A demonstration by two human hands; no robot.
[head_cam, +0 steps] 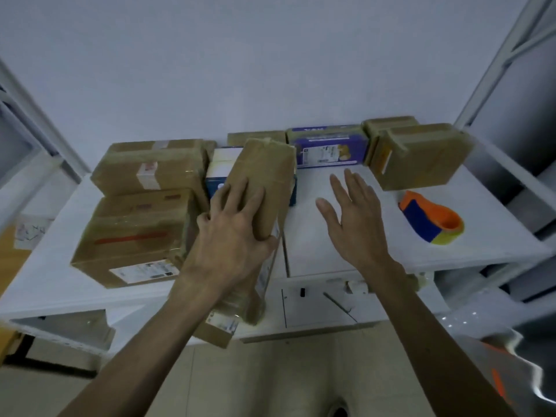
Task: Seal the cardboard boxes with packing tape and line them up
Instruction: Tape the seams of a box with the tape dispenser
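Left hand (231, 233) has its fingers and thumb wrapped round a long taped cardboard box (264, 176), tilted in the middle of the frame. Right hand (355, 218) hovers flat and wide open over the white table (316, 245), holding nothing. Orange-and-blue tape dispenser (431, 219) sits at right, and there are more taped boxes (141, 236) stacked at left.

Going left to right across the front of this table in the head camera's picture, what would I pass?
First a cardboard box with a red stripe → the left hand gripping a long brown box → the open right hand → an orange and blue tape dispenser.
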